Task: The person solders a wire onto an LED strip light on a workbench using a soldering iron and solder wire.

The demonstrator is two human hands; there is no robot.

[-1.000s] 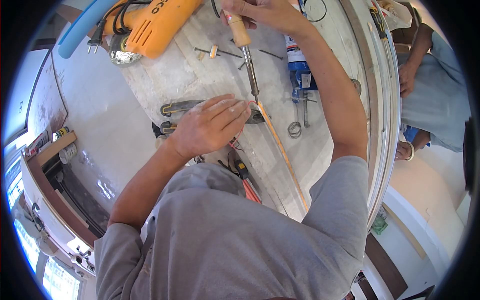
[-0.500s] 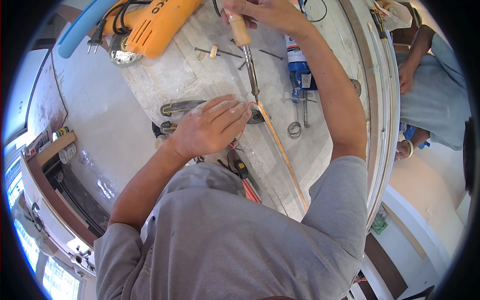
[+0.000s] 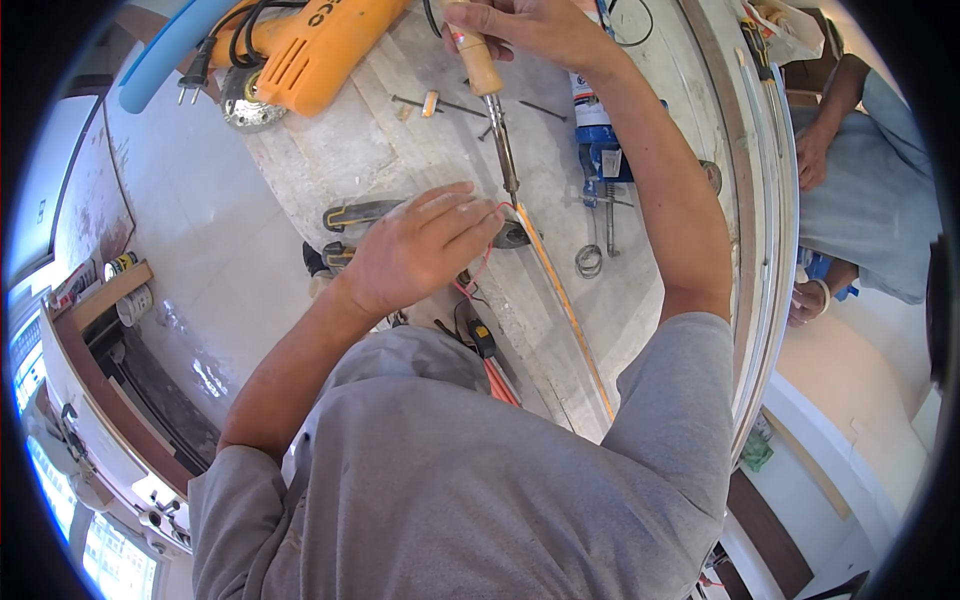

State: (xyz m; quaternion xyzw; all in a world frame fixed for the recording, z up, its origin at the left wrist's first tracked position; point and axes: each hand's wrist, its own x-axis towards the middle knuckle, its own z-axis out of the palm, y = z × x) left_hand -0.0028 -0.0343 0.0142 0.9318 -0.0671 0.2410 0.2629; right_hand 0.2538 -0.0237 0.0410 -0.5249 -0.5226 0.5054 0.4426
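Note:
My right hand [image 3: 535,32] is closed around the wooden handle of a soldering iron [image 3: 505,140], which points down toward me. The iron's tip meets the end of a narrow orange-yellow strip, apparently an LED strip [image 3: 566,306], that runs along the table toward my body. Close to that tip, my left hand [image 3: 422,250] has its thumb and fingers together on a thin red wire [image 3: 486,264]. The wire's end reaches the strip's end; the exact contact is too small to make out. Under the left hand lie pliers with black and yellow handles [image 3: 358,214], partly hidden.
An orange power tool [image 3: 325,55] with a disc and black cord lies at the upper left, by a blue tube [image 3: 165,55]. Several screws [image 3: 455,105], a blue clamp-like tool [image 3: 606,155] and a wire coil [image 3: 589,262] rest on the table [image 3: 660,235]. Another person [image 3: 865,190] is at the right.
Almost nothing differs. The view has shifted very slightly, while both hands, the soldering iron and the strip keep their places.

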